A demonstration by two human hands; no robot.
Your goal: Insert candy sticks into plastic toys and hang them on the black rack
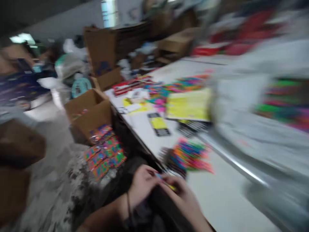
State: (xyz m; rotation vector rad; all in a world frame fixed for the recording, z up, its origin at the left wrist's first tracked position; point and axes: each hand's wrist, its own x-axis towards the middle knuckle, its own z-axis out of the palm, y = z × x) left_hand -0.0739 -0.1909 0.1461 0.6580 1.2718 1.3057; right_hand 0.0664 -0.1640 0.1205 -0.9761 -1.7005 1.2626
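Note:
My left hand [143,181] and my right hand [182,195] meet at the table's near edge, fingers pinched together. Between the fingertips show small bits of blue, pink and yellow; blur and the fingers hide what kind of thing it is. Just beyond my right hand lies a pile of small multicoloured pieces [190,154] on the white table [217,193]. Farther along is a black-and-yellow card [158,124]. A yellow stack [188,104], perhaps of cards or paper, sits beside it.
An open cardboard box [89,112] stands left of the table. Clear packs of colourful pieces [106,154] lie in front of it. A large whitish plastic sack [236,96] holding colourful pieces takes up the right. More multicoloured pieces [176,85] are spread toward the back.

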